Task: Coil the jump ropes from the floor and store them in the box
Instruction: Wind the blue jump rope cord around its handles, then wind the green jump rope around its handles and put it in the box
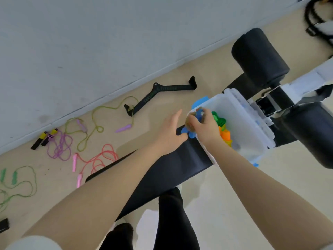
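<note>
Now we lower a coiled blue jump rope [193, 123], clamped in our right hand [205, 127], over the box [252, 127] rim on the worktop [171, 165]; left hand [171, 134] fingers straight, steadying. Best released deep beside stored ropes [222, 127], keeping coils tight.

A clear box [250, 127] with blue trim sits open on the black table, coiled green and orange ropes inside. A blue-handled coiled rope [193, 123] hangs at its 9 o'clock rim. 4 loose ropes sprawl on the floor: yellow-green [100, 112], purple [60, 147], pink [98, 159], green [21, 184].
</note>
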### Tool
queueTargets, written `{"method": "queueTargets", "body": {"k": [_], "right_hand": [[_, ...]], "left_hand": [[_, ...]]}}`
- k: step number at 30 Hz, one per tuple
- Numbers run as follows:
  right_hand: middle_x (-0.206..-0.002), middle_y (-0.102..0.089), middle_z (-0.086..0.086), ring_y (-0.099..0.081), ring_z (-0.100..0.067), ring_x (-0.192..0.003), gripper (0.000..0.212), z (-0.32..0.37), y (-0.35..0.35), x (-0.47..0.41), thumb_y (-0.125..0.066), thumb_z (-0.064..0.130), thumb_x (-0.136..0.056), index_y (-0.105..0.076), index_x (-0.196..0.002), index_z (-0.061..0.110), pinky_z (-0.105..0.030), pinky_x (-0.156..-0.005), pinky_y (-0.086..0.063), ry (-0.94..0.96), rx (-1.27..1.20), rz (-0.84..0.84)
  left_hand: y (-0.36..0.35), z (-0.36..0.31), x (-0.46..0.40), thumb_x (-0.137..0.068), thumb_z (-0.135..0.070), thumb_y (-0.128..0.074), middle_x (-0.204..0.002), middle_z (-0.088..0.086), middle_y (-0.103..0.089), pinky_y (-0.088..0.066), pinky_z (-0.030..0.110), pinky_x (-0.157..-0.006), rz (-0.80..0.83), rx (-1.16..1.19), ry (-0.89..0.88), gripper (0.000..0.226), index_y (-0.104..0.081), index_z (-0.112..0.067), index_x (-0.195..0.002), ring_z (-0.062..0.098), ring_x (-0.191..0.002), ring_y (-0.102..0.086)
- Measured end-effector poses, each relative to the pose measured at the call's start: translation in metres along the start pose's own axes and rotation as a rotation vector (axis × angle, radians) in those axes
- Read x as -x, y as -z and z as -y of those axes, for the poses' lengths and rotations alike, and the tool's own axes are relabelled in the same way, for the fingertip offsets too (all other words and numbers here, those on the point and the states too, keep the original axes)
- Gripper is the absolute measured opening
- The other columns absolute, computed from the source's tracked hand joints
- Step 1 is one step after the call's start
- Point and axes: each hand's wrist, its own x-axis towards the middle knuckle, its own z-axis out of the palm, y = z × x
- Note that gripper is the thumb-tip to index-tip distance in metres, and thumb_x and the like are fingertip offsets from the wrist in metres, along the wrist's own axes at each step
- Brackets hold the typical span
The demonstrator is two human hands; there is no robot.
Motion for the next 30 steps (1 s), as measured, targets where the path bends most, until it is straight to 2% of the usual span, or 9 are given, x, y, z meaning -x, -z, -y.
{"method": "queueTargets", "body": {"k": [4, 9, 12, 15, 18, 21, 25, 27, 30], "right_hand": [[-0.126, -0.044, -0.005, -0.055, -0.018, -0.098, 0.046, -0.052, 0.021, -0.055, -0.057, 0.031, -0.089, -0.046, -0.132, 0.018, -0.027, -0.091, -0.041, 0.028, 0.255, -0.105], [-0.126, -0.044, -0.016, -0.053, -0.032, -0.102, 0.043, -0.116, -0.006, -0.111, -0.057, 0.031, -0.088, -0.05, -0.126, 0.012, -0.032, -0.088, -0.041, -0.011, 0.547, 0.145], [-0.128, -0.047, -0.022, -0.048, -0.037, -0.114, 0.05, -0.145, -0.026, -0.133, -0.048, 0.03, -0.093, -0.035, -0.136, 0.007, -0.039, -0.096, -0.038, -0.111, 0.593, 0.262], [-0.14, -0.038, -0.021, -0.035, -0.039, -0.129, 0.054, -0.152, -0.034, -0.146, -0.034, 0.032, -0.098, -0.023, -0.142, 0.005, -0.044, -0.107, -0.028, -0.195, 0.685, 0.345], [-0.135, -0.045, -0.021, -0.04, -0.039, -0.124, 0.042, -0.133, -0.031, -0.148, -0.029, 0.028, -0.099, -0.041, -0.132, 0.005, -0.043, -0.104, -0.032, -0.186, 0.632, 0.255], [-0.118, -0.054, -0.021, -0.047, -0.036, -0.11, 0.032, -0.094, -0.028, -0.127, -0.032, 0.017, -0.097, -0.054, -0.111, -0.002, -0.04, -0.088, -0.037, 0.056, 0.692, 0.052], [-0.11, -0.055, -0.016, -0.052, -0.033, -0.101, 0.028, -0.032, -0.044, -0.078, -0.035, 0.015, -0.095, -0.058, -0.106, 0.003, -0.036, -0.077, -0.04, 0.254, 0.699, 0.01], [-0.111, -0.059, -0.014, -0.055, -0.03, -0.098, 0.03, 0.0, -0.063, -0.052, -0.035, 0.016, -0.096, -0.059, -0.111, 0.005, -0.032, -0.076, -0.04, 0.249, 0.649, 0.129], [-0.111, -0.063, -0.015, -0.053, -0.02, -0.088, 0.03, 0.039, -0.108, -0.005, -0.034, 0.013, -0.097, -0.058, -0.112, 0.005, -0.029, -0.075, -0.043, 0.213, 0.574, 0.467]], "left_hand": [[-0.019, 0.011, -0.052, -0.091, -0.009, -0.049, -0.149, 0.001, -0.03, -0.016, 0.014, -0.103, -0.103, -0.055, 0.032, 0.052, -0.035, -0.013, -0.141, 0.014, -0.138, -0.026], [-0.042, 0.045, -0.093, -0.092, -0.01, -0.047, -0.141, -0.002, -0.039, -0.027, 0.02, -0.1, -0.128, -0.032, 0.131, 0.047, -0.04, -0.018, -0.137, 0.013, -0.131, -0.036], [-0.053, 0.064, -0.101, -0.094, -0.013, -0.046, -0.141, -0.003, -0.04, -0.028, 0.02, -0.096, -0.128, -0.042, 0.175, 0.044, -0.039, -0.019, -0.138, 0.013, -0.129, -0.039], [-0.054, 0.075, -0.098, -0.095, -0.013, -0.045, -0.142, -0.002, -0.04, -0.03, 0.027, -0.104, -0.109, -0.03, 0.208, 0.044, -0.038, -0.019, -0.138, 0.016, -0.131, -0.038], [-0.045, 0.08, -0.089, -0.095, -0.012, -0.046, -0.137, -0.002, -0.043, -0.032, 0.028, -0.103, -0.107, 0.005, 0.212, 0.043, -0.039, -0.019, -0.137, 0.016, -0.126, -0.041], [-0.024, 0.08, -0.072, -0.095, -0.012, -0.046, -0.127, 0.0, -0.047, -0.036, 0.025, -0.096, -0.131, 0.029, 0.219, 0.041, -0.042, -0.019, -0.135, 0.009, -0.11, -0.045], [0.012, 0.087, -0.031, -0.096, -0.016, -0.045, -0.114, -0.002, -0.051, -0.036, 0.021, -0.084, -0.152, 0.074, 0.257, 0.036, -0.046, -0.024, -0.131, 0.011, -0.104, -0.05], [0.034, 0.092, -0.001, -0.096, -0.015, -0.045, -0.112, 0.0, -0.053, -0.035, 0.02, -0.082, -0.202, 0.1, 0.264, 0.034, -0.049, -0.022, -0.13, 0.011, -0.101, -0.049], [0.069, 0.111, 0.061, -0.096, -0.01, -0.044, -0.111, -0.002, -0.053, -0.033, 0.015, -0.077, -0.311, 0.13, 0.293, 0.032, -0.053, -0.015, -0.126, 0.01, -0.098, -0.048]]}}
